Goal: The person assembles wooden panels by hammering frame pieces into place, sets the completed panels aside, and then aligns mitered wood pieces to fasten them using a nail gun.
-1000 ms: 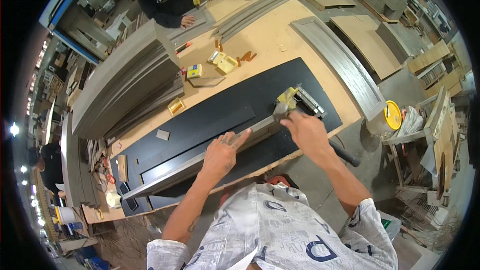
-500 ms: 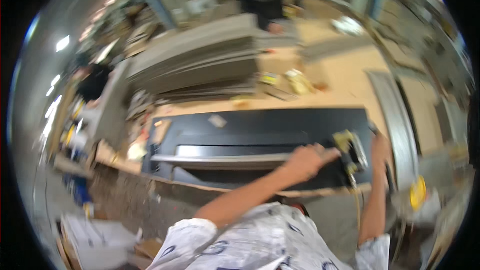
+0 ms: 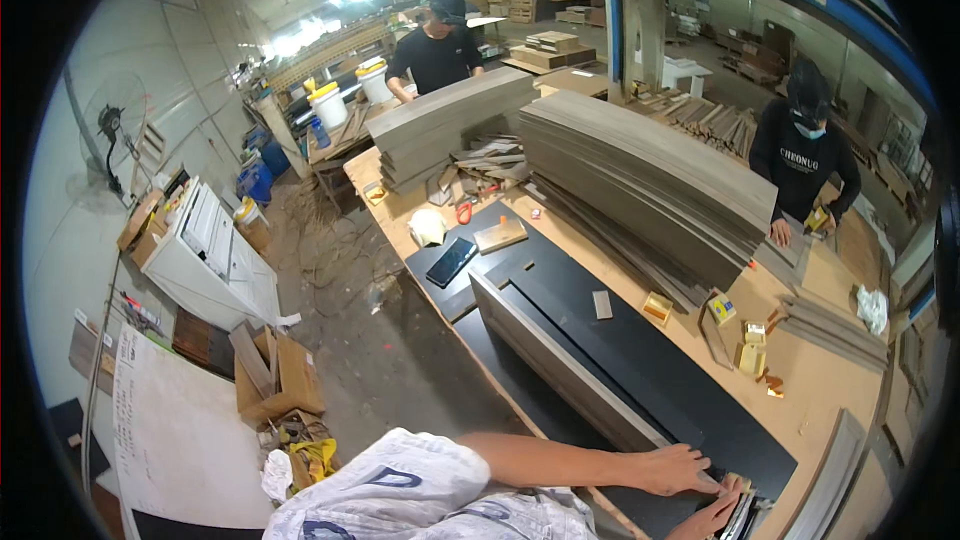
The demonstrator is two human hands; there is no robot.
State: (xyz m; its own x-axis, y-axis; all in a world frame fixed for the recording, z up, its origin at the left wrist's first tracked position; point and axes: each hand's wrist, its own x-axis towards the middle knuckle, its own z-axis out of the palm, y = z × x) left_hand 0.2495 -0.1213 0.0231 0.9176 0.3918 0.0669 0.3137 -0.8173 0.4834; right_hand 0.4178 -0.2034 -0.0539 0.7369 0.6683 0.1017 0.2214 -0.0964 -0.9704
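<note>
The grey board (image 3: 560, 370) is standing edge-up on the black panel (image 3: 655, 380); by its near right end the left hand (image 3: 675, 470) and right hand (image 3: 706, 519) are reaching; whether fingers are pinching, I can't tell.

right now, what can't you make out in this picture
In the head view:
- silver-edged tool: partly covered by the right hand, cut off by the lower edge; grip unclear
- right forearm: outside the lower edge
- grey wooden board, near end: behind the left hand
- far co-worker, lower body: behind the plank stack
- handwriting on the white panel: too small
</note>
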